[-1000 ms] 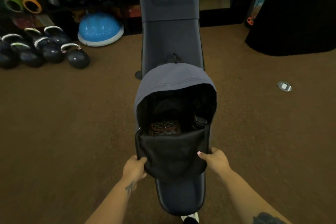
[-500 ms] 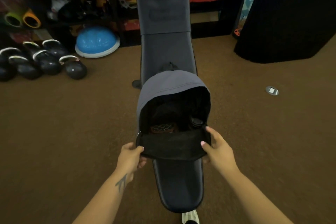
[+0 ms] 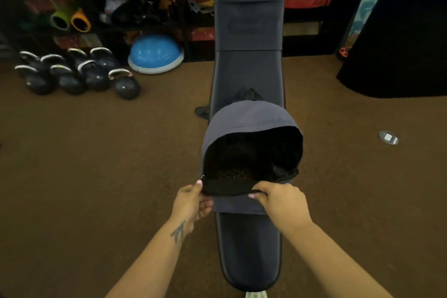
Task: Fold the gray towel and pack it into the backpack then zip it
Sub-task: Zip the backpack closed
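Brown carpet [image 3: 96, 176] covers the floor around a dark padded workout bench [image 3: 249, 75], which runs lengthwise away from the camera. Off to the left, well apart from the bench, stand several black kettlebells [image 3: 96, 75] and a blue balance dome [image 3: 156, 53], with cluttered dark shelving [image 3: 108, 7] behind them. A large black mass [image 3: 399, 43] occupies the right background, and a small round metal floor fitting [image 3: 388, 137] sits in the carpet to the right. Nothing obstructs the view of the bag. The gray-blue backpack [image 3: 249, 116] lies on the bench, its main compartment gaping open toward the camera. The interior is dark; a patterned orange-and-black item [image 3: 232, 173] shows at the bottom, and further contents cannot be identified. Whether the gray towel is inside cannot be told. The left hand [image 3: 191, 203] pinches the left end of the black opening edge between thumb and fingers. The right hand [image 3: 280, 201] has its fingers curled closed over the same edge near its right side.
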### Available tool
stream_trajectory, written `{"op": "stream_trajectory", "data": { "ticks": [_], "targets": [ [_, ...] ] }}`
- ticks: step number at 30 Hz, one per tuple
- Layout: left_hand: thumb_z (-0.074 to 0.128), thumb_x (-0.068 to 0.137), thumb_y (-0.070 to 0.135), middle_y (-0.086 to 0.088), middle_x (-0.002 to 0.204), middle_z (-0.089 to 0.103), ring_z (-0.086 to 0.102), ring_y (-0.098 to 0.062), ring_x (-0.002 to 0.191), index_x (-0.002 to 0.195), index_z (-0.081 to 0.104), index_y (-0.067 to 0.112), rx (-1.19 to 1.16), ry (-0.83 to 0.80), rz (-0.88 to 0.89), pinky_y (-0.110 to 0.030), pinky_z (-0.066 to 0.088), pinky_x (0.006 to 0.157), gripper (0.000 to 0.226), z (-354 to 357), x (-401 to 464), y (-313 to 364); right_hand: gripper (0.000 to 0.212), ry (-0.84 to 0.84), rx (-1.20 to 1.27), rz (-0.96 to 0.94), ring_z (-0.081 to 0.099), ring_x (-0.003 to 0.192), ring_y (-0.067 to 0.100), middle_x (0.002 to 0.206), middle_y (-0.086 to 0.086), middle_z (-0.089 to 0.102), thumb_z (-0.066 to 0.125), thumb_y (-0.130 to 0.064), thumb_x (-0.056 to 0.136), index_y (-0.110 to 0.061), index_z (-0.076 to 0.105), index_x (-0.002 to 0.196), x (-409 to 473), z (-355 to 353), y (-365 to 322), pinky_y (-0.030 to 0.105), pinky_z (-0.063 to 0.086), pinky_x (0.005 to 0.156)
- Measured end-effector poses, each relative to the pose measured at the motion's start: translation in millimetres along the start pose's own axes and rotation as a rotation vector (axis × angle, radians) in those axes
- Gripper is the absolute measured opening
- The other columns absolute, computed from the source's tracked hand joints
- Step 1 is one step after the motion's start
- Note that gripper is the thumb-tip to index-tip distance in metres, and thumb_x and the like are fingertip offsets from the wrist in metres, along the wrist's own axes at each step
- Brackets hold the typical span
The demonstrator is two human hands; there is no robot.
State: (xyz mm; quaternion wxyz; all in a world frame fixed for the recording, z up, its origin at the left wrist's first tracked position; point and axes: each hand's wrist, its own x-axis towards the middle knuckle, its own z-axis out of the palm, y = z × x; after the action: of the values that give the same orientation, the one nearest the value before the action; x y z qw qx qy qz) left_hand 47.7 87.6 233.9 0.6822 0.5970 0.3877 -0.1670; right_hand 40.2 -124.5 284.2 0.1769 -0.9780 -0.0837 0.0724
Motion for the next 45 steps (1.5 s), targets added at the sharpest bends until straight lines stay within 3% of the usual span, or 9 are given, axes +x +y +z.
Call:
{"op": "stream_trajectory", "data": {
  "ticks": [2, 6, 10, 13, 17, 22, 27, 40, 45],
  "targets": [
    [0.044, 0.097, 0.034, -0.006, 0.087, 0.064, 0.061, -0.016, 0.068, 0.113, 0.052, 0.019, -0.008, 0.057, -0.016, -0.027, 0.048, 0.054, 0.023, -2.2, 5.1, 1.9, 0.030, 0.026, 0.021, 0.025, 0.067, 0.085, 0.017, 0.089, -0.004, 0.072, 0.049, -0.051, 0.090, -0.031, 0.066, 0.105, 13.5, -8.0, -0.7, 0.033, 0.054, 0.069],
    [0.042, 0.098, 0.017, -0.003, 0.101, 0.060, 0.059, -0.015, 0.074, 0.126, 0.049, 0.017, 0.067, 0.118, -0.025, -0.027, 0.046, 0.058, 0.029, -5.4, 21.1, -0.7, 0.031, 0.042, 0.085, 0.055, 0.066, 0.074, 0.019, 0.075, -0.003, 0.069, 0.048, -0.051, 0.091, -0.025, 0.065, 0.091, 42.2, -20.4, 1.1, 0.033, 0.054, 0.063],
    [0.041, 0.098, 0.012, -0.001, 0.099, 0.056, 0.055, -0.014, 0.074, 0.129, 0.047, 0.016, 0.144, 0.129, -0.048, -0.025, 0.041, 0.059, 0.032, 2.9, 38.1, 0.2, 0.034, 0.029, 0.124, 0.118, 0.063, 0.067, 0.022, 0.066, 0.000, 0.066, 0.046, -0.048, 0.092, -0.018, 0.058, 0.080, 66.2, -27.1, 3.6, 0.035, 0.053, 0.062],
    [0.040, 0.097, 0.013, -0.002, 0.087, 0.056, 0.053, -0.014, 0.070, 0.116, 0.052, 0.016, 0.158, 0.139, -0.083, -0.024, 0.037, 0.059, 0.023, 9.8, 54.2, -1.4, 0.034, 0.030, 0.135, 0.130, 0.063, 0.063, 0.019, 0.063, 0.000, 0.065, 0.046, -0.046, 0.092, -0.017, 0.056, 0.077, 79.9, -29.2, 4.6, 0.036, 0.054, 0.061],
    [0.040, 0.099, 0.016, -0.008, 0.095, 0.056, 0.052, -0.016, 0.068, 0.092, 0.054, 0.018, 0.122, 0.125, -0.131, -0.024, 0.038, 0.058, 0.016, 17.1, 73.6, 2.5, 0.031, 0.009, 0.126, 0.137, 0.062, 0.061, 0.016, 0.063, -0.001, 0.066, 0.046, -0.045, 0.093, -0.021, 0.057, 0.077, 92.1, -32.6, 4.5, 0.032, 0.053, 0.058],
    [0.038, 0.100, 0.012, -0.005, 0.079, 0.054, 0.050, -0.016, 0.066, 0.099, 0.050, 0.013, 0.023, 0.097, -0.186, -0.028, 0.039, 0.057, 0.012, 24.4, 100.2, 7.2, 0.025, 0.004, 0.148, 0.197, 0.063, 0.061, 0.016, 0.063, -0.003, 0.066, 0.047, -0.045, 0.093, -0.026, 0.062, 0.085, 102.6, -34.7, 3.4, 0.037, 0.056, 0.061],
    [0.043, 0.097, 0.012, -0.006, 0.075, 0.054, 0.049, -0.016, 0.063, 0.083, 0.053, 0.012, 0.061, 0.116, -0.229, -0.027, 0.039, 0.054, 0.017, 21.5, 118.2, 4.1, 0.020, 0.008, 0.201, 0.246, 0.065, 0.060, 0.016, 0.064, -0.004, 0.067, 0.050, -0.042, 0.093, -0.030, 0.066, 0.099, 105.4, -39.1, -0.1, 0.037, 0.057, 0.063],
    [0.046, 0.095, 0.009, -0.002, 0.070, 0.057, 0.051, -0.011, 0.060, 0.086, 0.059, 0.014, 0.371, 0.017, 0.010, -0.021, 0.038, 0.051, 0.016, -9.6, 106.0, 17.3, 0.015, 0.052, 0.221, 0.283, 0.064, 0.063, 0.012, 0.070, -0.009, 0.068, 0.052, -0.040, 0.093, -0.032, 0.064, 0.096, 106.0, -41.2, -5.6, 0.034, 0.057, 0.063],
    [0.045, 0.095, 0.007, 0.001, 0.062, 0.053, 0.047, -0.008, 0.051, 0.078, 0.056, 0.017, 0.429, -0.011, 0.085, -0.016, 0.034, 0.041, 0.023, -12.7, 98.4, 32.3, 0.015, 0.070, 0.155, 0.242, 0.063, 0.061, 0.012, 0.072, -0.008, 0.068, 0.053, -0.041, 0.092, -0.032, 0.061, 0.101, 101.1, -34.5, -11.3, 0.031, 0.054, 0.057]
  ]
}}
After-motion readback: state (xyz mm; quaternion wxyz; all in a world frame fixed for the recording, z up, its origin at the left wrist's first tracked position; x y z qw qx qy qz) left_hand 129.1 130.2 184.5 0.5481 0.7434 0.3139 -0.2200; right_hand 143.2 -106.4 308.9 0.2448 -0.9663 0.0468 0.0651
